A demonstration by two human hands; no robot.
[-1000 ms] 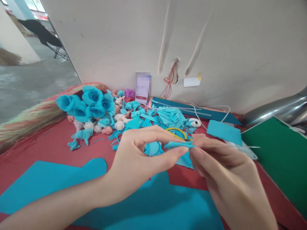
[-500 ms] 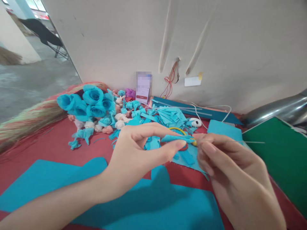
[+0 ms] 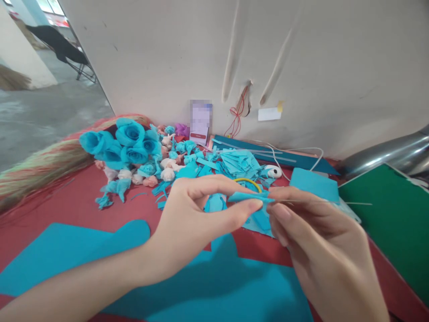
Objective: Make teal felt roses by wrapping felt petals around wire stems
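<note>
My left hand [image 3: 204,205] pinches a narrow rolled piece of blue crepe paper [image 3: 246,197] between thumb and fingers. At the roll's right end, the fingertips of my right hand [image 3: 315,228] are closed, touching the paper. A thin pale wire [image 3: 358,203] runs through the right fingers and sticks out past them to the right. The spot where wire and paper meet is covered by those fingers. Just behind the roll shows the yellow loop of a scissors-like handle [image 3: 250,182], partly hidden by my hands.
Large blue paper sheets [image 3: 261,286] lie under my forearms on the red tabletop [image 3: 83,192]. Blue paper roses [image 3: 130,138], small paper flowers and cut scraps [image 3: 237,163] stand behind. A phone [image 3: 200,123] leans on the wall; a green board [image 3: 385,214] lies right.
My right hand has shifted slightly left and its fingertips now close over the roll's end. A yellow bit and a red loop visible there before are now hidden. The left hand barely moved.
</note>
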